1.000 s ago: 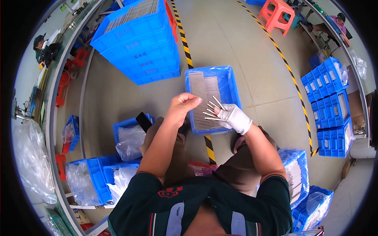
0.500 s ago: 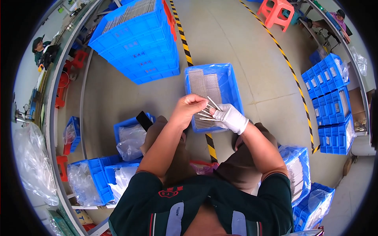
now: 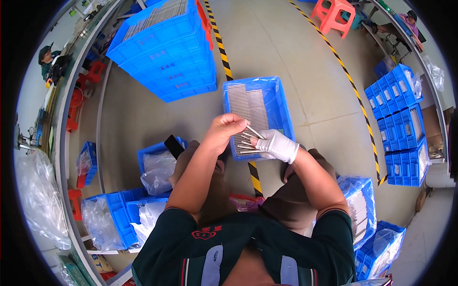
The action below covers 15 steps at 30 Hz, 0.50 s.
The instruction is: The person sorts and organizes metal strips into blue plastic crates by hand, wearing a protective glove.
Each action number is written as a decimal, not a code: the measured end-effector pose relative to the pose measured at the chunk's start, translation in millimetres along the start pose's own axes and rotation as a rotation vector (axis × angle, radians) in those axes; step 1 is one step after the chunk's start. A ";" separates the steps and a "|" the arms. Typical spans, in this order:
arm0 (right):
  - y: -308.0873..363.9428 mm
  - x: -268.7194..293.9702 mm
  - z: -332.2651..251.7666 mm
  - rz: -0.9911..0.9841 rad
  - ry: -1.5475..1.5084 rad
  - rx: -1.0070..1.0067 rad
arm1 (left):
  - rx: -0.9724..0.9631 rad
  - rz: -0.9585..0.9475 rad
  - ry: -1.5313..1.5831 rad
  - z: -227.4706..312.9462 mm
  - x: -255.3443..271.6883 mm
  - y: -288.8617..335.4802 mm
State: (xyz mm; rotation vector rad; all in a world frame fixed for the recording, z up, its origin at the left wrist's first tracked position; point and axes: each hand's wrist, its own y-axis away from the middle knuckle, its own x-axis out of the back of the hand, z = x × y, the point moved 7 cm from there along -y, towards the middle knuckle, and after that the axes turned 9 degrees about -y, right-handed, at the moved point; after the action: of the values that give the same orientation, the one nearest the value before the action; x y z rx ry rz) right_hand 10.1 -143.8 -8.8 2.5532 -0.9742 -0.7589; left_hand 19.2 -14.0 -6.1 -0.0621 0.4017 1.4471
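Note:
My left hand (image 3: 224,132), bare, pinches the end of a thin metal rod (image 3: 255,132) between thumb and fingertips. The rod's other end reaches to my right hand (image 3: 279,146), which wears a white glove. That hand is closed around several more silver metal rods (image 3: 246,147), fanned out toward the left. Both hands are over the near part of a blue crate (image 3: 286,112) lined with clear plastic. Inside it, similar rods (image 3: 248,102) lie in two neat columns, partly hidden by my hands.
A tall stack of blue crates (image 3: 174,62) with rods on top stands at the far left. More blue crates (image 3: 400,128) are stacked on the right. Plastic-lined crates (image 3: 157,162) sit beside my legs. Striped tape (image 3: 336,57) marks the floor; a red stool (image 3: 332,18) stands far off.
The rod at my left fingertips has tilted flatter and now spans between both hands. The rods in my right hand have spread and point more to the left.

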 end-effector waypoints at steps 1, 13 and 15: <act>0.4 0.9 1.8 0.000 0.021 -0.008 | 0.000 -0.009 -0.010 -0.2 -0.4 0.4; -0.4 1.6 16.1 0.014 0.059 -0.022 | 0.045 -0.037 -0.137 0.7 -2.5 5.1; 1.9 1.7 15.0 -0.001 0.064 -0.049 | 0.027 -0.021 -0.104 1.1 -5.5 5.3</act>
State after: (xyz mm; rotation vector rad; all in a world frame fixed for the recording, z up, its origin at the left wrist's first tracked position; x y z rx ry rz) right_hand 1.5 -147.7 -20.8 2.5191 -0.9234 -0.6890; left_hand 13.9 -18.3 -2.4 0.0299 0.3343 1.4175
